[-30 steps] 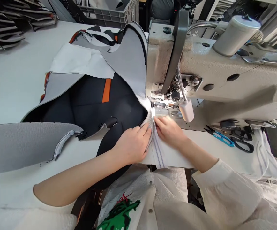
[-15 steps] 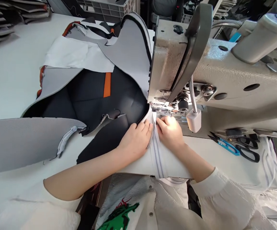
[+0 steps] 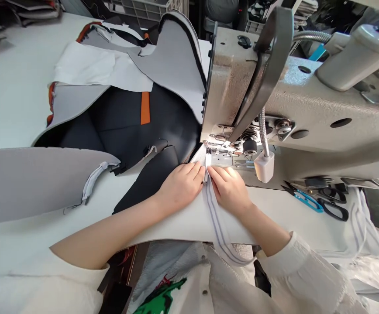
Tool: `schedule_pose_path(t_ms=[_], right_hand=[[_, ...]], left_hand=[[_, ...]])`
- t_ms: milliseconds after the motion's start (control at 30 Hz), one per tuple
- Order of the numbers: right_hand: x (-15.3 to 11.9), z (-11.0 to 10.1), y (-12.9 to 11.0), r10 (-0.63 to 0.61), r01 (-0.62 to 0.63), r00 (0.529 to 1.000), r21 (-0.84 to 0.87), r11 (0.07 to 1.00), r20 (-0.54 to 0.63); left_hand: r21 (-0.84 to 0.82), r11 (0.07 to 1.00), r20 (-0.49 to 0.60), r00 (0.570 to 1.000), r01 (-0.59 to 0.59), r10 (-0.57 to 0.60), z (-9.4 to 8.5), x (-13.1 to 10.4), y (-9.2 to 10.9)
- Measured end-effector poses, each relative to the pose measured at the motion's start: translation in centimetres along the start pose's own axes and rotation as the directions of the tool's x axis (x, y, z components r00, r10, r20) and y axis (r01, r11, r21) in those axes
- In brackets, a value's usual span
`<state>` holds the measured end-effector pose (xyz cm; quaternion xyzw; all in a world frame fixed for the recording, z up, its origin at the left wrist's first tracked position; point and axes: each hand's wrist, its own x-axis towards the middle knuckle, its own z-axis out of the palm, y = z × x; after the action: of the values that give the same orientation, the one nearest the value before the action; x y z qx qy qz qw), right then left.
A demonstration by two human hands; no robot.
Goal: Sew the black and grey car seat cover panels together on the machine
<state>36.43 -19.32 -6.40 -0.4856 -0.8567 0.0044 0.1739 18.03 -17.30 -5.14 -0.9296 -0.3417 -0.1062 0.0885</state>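
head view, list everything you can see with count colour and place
sewing machine: 1, beige-grey, right half of table
lamp: 1, white on a metal gooseneck, beside the needle area
striped tape: 1, white with grey lines, runs from the needle over the table's near edge
fabric piece: 1, black and grey with orange strip, left of machine
white sheet: 1, lies on the fabric, far left
snips: 1, blue, right of the hands
scissors: 1, black, next to the snips
crate: 1, grey, behind table
table: 1, white
left hand: flat on the fabric edge by the tape
right hand: pressing the tape near the needle
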Motion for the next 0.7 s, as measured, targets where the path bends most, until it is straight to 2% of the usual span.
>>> schedule_pose_path(t_ms=[300,533,633,700], right_hand=[[0.6,0.4,0.4,0.084,-0.083,0.996,-0.047,0.995,0.021],[0.5,0.5,0.5,0.084,-0.083,0.996,-0.076,0.994,0.015],[-1.0,-0.3,1.0,0.057,-0.060,0.997,-0.050,0.997,-0.053],[-3.3,-1.4,2.1,0.077,-0.083,0.990,-0.049,0.995,-0.118]], left_hand=[[-0.021,1.000,0.012,1.000,0.012,-0.011,1.5,2.7,-2.8],[-0.037,0.999,-0.016,1.000,0.022,-0.022,1.8,3.2,-3.0],[-0.022,1.000,-0.006,1.000,0.005,-0.005,1.5,2.9,-2.8],[-0.012,1.000,0.006,1.000,-0.005,0.005,1.3,2.8,-2.7]])
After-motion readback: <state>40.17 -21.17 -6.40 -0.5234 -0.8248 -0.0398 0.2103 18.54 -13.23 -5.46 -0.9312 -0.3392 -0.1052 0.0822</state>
